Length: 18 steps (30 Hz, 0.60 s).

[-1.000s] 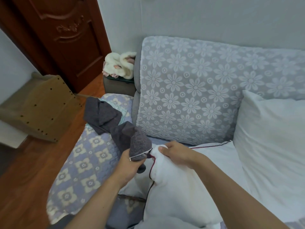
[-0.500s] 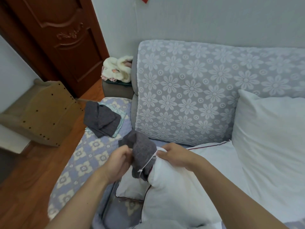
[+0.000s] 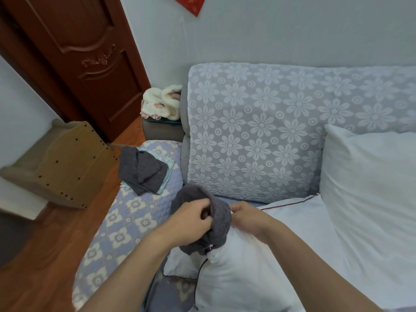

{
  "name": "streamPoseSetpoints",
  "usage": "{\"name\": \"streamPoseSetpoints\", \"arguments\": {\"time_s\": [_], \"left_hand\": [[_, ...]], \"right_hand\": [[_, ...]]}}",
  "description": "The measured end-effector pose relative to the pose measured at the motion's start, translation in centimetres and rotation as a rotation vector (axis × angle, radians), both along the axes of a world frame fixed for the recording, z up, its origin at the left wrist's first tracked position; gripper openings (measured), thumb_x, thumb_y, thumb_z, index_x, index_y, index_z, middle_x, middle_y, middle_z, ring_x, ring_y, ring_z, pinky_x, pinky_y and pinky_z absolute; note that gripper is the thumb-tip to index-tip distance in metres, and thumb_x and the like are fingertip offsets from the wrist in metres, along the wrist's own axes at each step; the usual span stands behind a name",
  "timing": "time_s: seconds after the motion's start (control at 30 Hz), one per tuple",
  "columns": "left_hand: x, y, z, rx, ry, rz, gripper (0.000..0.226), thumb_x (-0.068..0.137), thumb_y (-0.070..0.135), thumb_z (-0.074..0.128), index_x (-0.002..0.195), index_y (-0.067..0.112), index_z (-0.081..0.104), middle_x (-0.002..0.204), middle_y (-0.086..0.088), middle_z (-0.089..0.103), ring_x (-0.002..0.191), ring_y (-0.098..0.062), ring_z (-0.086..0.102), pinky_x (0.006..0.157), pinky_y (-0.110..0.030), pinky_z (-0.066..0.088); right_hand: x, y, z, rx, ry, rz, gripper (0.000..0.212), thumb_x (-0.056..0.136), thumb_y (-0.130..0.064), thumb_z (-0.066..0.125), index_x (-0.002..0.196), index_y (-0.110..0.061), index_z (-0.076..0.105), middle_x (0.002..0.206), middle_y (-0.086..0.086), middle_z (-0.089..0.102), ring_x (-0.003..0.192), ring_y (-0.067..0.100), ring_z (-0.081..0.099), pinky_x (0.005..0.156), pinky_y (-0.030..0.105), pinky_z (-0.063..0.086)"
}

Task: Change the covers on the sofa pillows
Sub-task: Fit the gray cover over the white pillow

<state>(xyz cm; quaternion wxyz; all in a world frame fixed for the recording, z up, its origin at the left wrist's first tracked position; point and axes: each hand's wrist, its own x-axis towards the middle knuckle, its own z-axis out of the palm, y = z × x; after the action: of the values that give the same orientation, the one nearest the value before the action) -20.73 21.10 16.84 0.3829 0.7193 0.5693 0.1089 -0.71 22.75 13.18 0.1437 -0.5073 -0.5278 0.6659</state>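
A bunched dark grey pillow cover (image 3: 219,224) sits over the top corner of a white pillow (image 3: 243,273) with dark red piping, low in the middle of the head view. My left hand (image 3: 189,219) grips the cover's left side. My right hand (image 3: 247,216) pinches its right edge against the pillow. A second white pillow (image 3: 369,199) leans on the sofa back at the right. More dark grey covers (image 3: 141,170) lie folded on the sofa seat to the left, on a pale blue cloth.
The sofa back (image 3: 258,131) wears a grey floral throw; the seat (image 3: 126,228) has a blue quilted pad. Fluffy white slippers (image 3: 162,103) rest on the armrest. A wooden cabinet (image 3: 65,163) and a brown door (image 3: 85,52) stand at the left over wood floor.
The grey cover came off the folded pile and now sits bunched over the white pillow's corner. Both hands rose and drew together on it. The view tilted up.
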Motion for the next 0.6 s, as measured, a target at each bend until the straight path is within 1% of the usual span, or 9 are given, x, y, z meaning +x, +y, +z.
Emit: {"name": "streamPoseSetpoints", "arguments": {"time_s": [0.07, 0.13, 0.2, 0.27, 0.33, 0.4, 0.47, 0.53, 0.6], "left_hand": [[-0.1, -0.5, -0.6, 0.018, -0.038, 0.046, 0.012, 0.1, 0.025, 0.051, 0.102, 0.034, 0.059, 0.089, 0.014, 0.069, 0.081, -0.001, 0.064, 0.075, -0.035, 0.054], [-0.3, -0.8, -0.9, -0.001, -0.086, 0.102, 0.018, 0.104, 0.027, 0.047, 0.11, 0.037, 0.06, 0.099, 0.015, 0.072, 0.092, -0.004, 0.067, 0.084, -0.043, 0.056], [-0.3, -0.9, -0.9, -0.061, -0.151, 0.142, 0.027, 0.104, 0.023, 0.049, 0.118, 0.041, 0.063, 0.108, 0.017, 0.073, 0.103, -0.005, 0.067, 0.091, -0.043, 0.056], [-0.3, -0.9, -0.7, -0.168, -0.231, 0.163, 0.031, 0.102, 0.023, 0.054, 0.122, 0.046, 0.062, 0.111, 0.018, 0.073, 0.105, -0.005, 0.068, 0.09, -0.042, 0.059], [-0.2, -1.1, -0.1, -0.281, -0.299, 0.18, 0.03, 0.103, 0.026, 0.055, 0.121, 0.049, 0.061, 0.109, 0.015, 0.074, 0.099, -0.011, 0.072, 0.08, -0.042, 0.062], [0.0, -0.9, 0.2, -0.323, -0.362, 0.215, 0.03, 0.104, 0.023, 0.054, 0.123, 0.044, 0.063, 0.11, 0.012, 0.075, 0.101, -0.012, 0.072, 0.086, -0.042, 0.061], [0.5, -0.5, 0.8, -0.29, -0.415, 0.202, 0.03, 0.103, 0.018, 0.057, 0.124, 0.039, 0.065, 0.114, 0.013, 0.073, 0.107, -0.003, 0.068, 0.098, -0.035, 0.056], [0.8, -0.1, 0.9, -0.163, -0.349, 0.122, 0.037, 0.099, 0.016, 0.063, 0.126, 0.04, 0.063, 0.124, 0.019, 0.064, 0.116, 0.009, 0.058, 0.106, -0.023, 0.047], [0.8, -0.2, 0.4, -0.113, -0.291, 0.059, 0.052, 0.092, 0.012, 0.068, 0.135, 0.04, 0.059, 0.134, 0.019, 0.054, 0.125, 0.008, 0.051, 0.112, -0.022, 0.041]], "right_hand": [[0.2, 0.0, 0.0, -0.009, 0.045, -0.011, 0.017, 0.09, -0.026, 0.069, 0.094, -0.014, 0.079, 0.101, 0.007, 0.077, 0.099, 0.021, 0.071, 0.102, 0.045, 0.052], [0.2, 0.1, 0.2, -0.004, 0.055, -0.004, 0.026, 0.087, -0.033, 0.07, 0.097, -0.011, 0.078, 0.104, 0.009, 0.077, 0.105, 0.026, 0.071, 0.104, 0.048, 0.05], [0.3, 0.3, 0.1, -0.002, 0.078, -0.029, 0.033, 0.087, -0.037, 0.07, 0.096, -0.007, 0.077, 0.105, 0.013, 0.076, 0.104, 0.026, 0.07, 0.105, 0.053, 0.048], [0.5, 0.4, 0.2, -0.004, 0.112, -0.027, 0.031, 0.09, -0.034, 0.07, 0.098, -0.005, 0.076, 0.106, 0.015, 0.075, 0.104, 0.028, 0.069, 0.106, 0.053, 0.047], [0.5, 0.4, 0.2, 0.01, 0.104, -0.003, 0.025, 0.09, -0.031, 0.071, 0.099, -0.009, 0.077, 0.106, 0.013, 0.076, 0.105, 0.027, 0.069, 0.105, 0.051, 0.048], [0.3, 0.4, 0.3, 0.017, 0.071, 0.001, 0.021, 0.09, -0.03, 0.071, 0.098, -0.012, 0.078, 0.104, 0.01, 0.077, 0.104, 0.026, 0.07, 0.103, 0.05, 0.05], [0.0, 0.3, 0.4, 0.053, 0.022, 0.025, 0.02, 0.088, -0.032, 0.071, 0.098, -0.016, 0.078, 0.102, 0.003, 0.077, 0.104, 0.022, 0.071, 0.101, 0.048, 0.052], [-0.4, 0.1, 0.6, 0.116, 0.014, 0.04, 0.02, 0.088, -0.028, 0.072, 0.106, -0.023, 0.076, 0.104, -0.005, 0.076, 0.103, 0.014, 0.07, 0.095, 0.038, 0.056], [-0.3, -0.5, 0.6, 0.12, 0.138, -0.052, 0.023, 0.091, -0.014, 0.069, 0.113, -0.02, 0.074, 0.109, -0.004, 0.076, 0.105, 0.012, 0.07, 0.09, 0.029, 0.055]]}}
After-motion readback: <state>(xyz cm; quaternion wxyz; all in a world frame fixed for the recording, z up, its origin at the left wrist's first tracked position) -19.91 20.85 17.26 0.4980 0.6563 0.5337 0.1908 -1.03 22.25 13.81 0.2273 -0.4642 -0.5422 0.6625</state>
